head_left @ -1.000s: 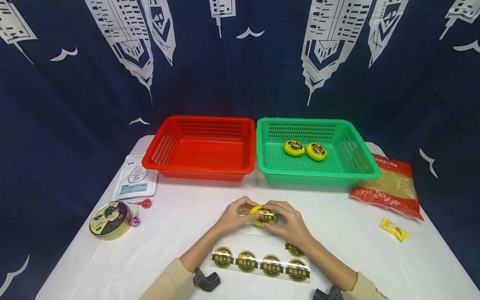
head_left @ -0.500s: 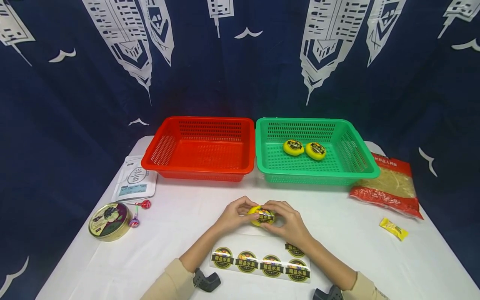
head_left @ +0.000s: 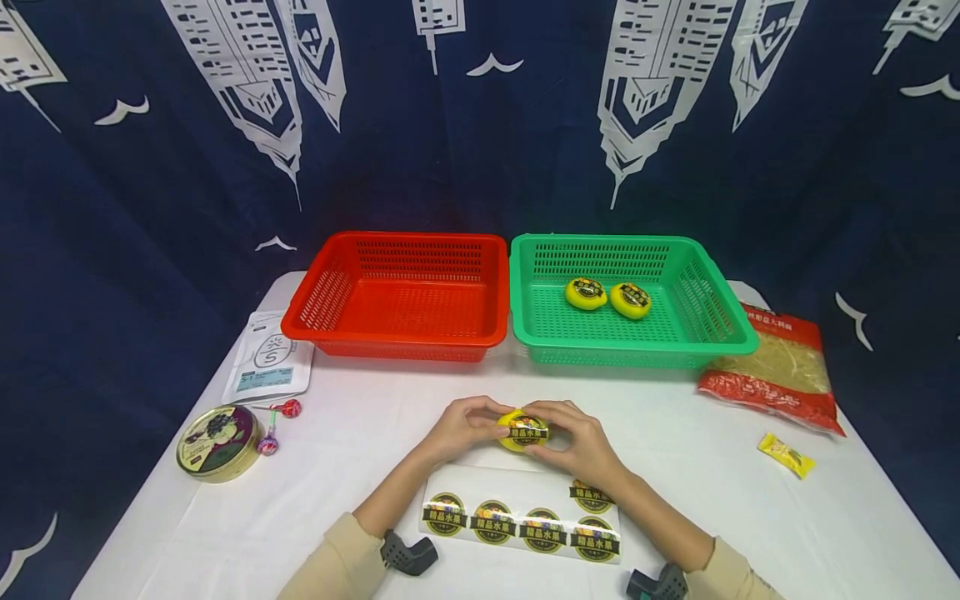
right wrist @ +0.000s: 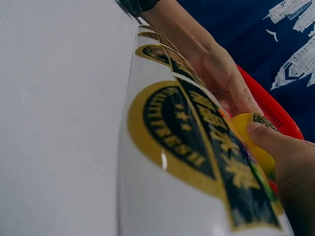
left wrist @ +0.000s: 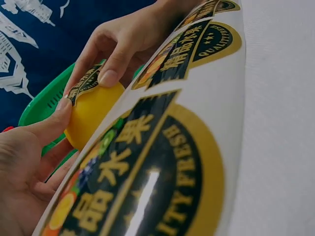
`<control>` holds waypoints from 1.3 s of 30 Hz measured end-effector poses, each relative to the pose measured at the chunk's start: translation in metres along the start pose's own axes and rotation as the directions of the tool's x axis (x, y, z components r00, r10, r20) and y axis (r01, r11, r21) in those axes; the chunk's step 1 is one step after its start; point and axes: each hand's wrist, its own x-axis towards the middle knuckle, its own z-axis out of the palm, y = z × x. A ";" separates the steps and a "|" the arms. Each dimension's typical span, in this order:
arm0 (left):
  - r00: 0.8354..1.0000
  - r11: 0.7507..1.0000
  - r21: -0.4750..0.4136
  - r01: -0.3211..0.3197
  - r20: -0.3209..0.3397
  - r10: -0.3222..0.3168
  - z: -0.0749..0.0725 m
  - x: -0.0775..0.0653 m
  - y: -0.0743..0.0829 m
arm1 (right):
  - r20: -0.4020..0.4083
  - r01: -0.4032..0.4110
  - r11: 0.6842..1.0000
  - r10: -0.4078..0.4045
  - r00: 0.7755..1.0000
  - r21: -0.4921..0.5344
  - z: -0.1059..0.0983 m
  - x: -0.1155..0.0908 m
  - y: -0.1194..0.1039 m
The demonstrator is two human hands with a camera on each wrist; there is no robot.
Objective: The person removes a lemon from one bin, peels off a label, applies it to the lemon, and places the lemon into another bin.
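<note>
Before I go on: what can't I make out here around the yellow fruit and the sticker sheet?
- Yellow fruit: underside hidden in the head view by the left hand and right hand.
- Sticker sheet: fills both wrist views, blocking the table behind it.
- Red basket: only a sliver in the right wrist view.
- Pouch: print too small.

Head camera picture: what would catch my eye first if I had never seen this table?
Probably the two bright baskets at the back of the white table: a red basket on the left and a green basket beside it holding two labelled yellow fruits. Next, the left hand and right hand together gripping another yellow fruit at the table's middle, just behind a sticker sheet.
</note>
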 end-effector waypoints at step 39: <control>0.828 0.652 0.578 -0.490 0.076 0.555 0.008 -0.001 -0.008 | 0.122 -0.244 0.964 0.230 0.965 0.106 0.004 -0.007 0.000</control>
